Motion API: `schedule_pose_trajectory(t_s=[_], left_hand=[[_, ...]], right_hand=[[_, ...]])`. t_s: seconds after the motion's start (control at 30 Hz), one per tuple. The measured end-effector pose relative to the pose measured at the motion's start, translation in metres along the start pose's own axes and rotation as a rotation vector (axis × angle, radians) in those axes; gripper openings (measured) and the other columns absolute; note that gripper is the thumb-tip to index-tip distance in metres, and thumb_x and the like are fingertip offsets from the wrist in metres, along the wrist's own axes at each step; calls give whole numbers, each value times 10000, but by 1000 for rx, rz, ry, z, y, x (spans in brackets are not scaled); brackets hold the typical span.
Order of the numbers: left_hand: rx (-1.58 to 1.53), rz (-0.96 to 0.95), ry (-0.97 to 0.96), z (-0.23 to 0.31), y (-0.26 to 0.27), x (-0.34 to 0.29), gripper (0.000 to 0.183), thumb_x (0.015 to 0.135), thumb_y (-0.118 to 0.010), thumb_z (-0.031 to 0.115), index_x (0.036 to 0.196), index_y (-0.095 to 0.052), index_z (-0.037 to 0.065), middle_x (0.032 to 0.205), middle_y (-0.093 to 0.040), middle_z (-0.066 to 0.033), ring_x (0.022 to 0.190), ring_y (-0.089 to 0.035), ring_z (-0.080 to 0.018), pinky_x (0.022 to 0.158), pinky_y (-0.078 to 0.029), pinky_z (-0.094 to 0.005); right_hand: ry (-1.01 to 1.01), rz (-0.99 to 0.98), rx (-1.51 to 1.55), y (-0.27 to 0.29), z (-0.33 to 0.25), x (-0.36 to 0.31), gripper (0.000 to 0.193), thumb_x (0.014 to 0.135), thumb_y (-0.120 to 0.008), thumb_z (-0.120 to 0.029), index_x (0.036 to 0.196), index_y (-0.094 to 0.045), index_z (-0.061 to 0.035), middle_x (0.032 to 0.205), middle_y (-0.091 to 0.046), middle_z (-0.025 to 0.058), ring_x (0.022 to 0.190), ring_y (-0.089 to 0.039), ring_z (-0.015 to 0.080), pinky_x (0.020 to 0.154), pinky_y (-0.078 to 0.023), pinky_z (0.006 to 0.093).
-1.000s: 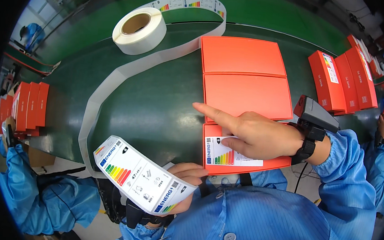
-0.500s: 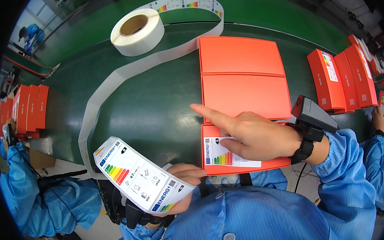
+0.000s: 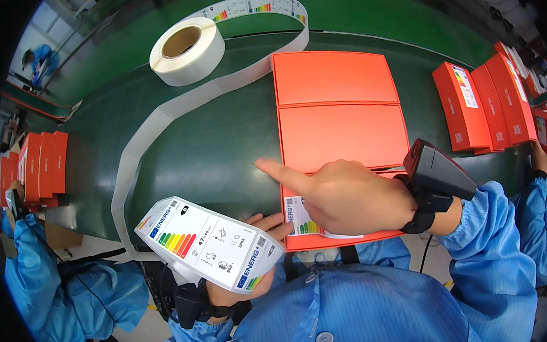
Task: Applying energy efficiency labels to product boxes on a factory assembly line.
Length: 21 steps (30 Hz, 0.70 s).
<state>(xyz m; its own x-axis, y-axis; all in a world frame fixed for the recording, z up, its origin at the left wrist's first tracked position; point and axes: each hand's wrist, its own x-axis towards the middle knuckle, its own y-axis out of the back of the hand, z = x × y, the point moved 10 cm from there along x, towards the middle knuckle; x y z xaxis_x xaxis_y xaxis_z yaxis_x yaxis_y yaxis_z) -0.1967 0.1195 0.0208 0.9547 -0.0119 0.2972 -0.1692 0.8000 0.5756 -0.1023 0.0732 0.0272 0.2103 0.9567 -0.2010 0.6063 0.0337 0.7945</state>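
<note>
My right hand (image 3: pixel 345 196) lies over the nearest red box (image 3: pixel 319 243), its index finger stretched out to the left and its thumb over the white energy label (image 3: pixel 293 212) on that box. What its curled fingers touch is hidden. My left hand (image 3: pixel 270 225) holds the free end of a label strip (image 3: pixel 210 246), which bends over the hand with its printed side up. The left fingertips reach the box's left edge; the thumb is hidden beneath the strip. Two plain red boxes (image 3: pixel 335 79) lie against the near one, farther back.
The strip runs back in a loop to a label roll (image 3: pixel 199 59) on the green work surface (image 3: pixel 211 147). Labelled red boxes (image 3: pixel 461 112) stand at the right, more red boxes (image 3: pixel 52 163) at the left. Co-workers in blue sit on both sides (image 3: pixel 72 284). A dark device (image 3: pixel 440 171) is strapped to my right wrist.
My right hand has shifted slightly left and down along the label. The strip in my left hand has tilted flatter, with the left fingers more spread. The view has shifted a little.
</note>
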Motion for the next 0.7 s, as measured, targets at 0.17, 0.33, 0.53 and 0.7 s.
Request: schedule_pose_trajectory(t_s=[0.17,0.33,0.53,0.7], left_hand=[[97,-76,33,7,-3,5,149,752,-466,-48,830,-547,51,1068,-636,-100,1071,-560,-273,1001,-327,-451],[148,-109,46,5,-4,4,157,747,-481,-46,828,-556,66,1065,-642,-73,1036,-577,-242,1011,-312,-447],[33,-92,89,0,2,1,174,749,-490,-47,850,-577,66,1068,-641,-68,992,-594,-223,999,-325,-446],[-350,-5,326,-19,14,-4,207,822,-502,4,1020,-556,-20,1044,-623,-166,968,-594,-236,874,-451,-397]], right_hand=[[-5,-124,-450,-7,-16,-4,707,699,-595,-149,1348,-338,-36,574,-559,45,484,-539,196,457,-390,325],[-210,-36,-620,5,9,-31,667,701,-622,-243,1295,-415,-21,638,-551,23,576,-556,170,561,-429,352],[241,92,-310,-30,-22,-57,742,782,-568,-483,1324,-363,-20,1393,-332,133,1322,-256,254,1049,-196,525],[145,5,-419,-16,1,-81,708,809,-503,-534,1315,-375,-54,1420,-274,177,1307,-290,308,1026,-185,555]])
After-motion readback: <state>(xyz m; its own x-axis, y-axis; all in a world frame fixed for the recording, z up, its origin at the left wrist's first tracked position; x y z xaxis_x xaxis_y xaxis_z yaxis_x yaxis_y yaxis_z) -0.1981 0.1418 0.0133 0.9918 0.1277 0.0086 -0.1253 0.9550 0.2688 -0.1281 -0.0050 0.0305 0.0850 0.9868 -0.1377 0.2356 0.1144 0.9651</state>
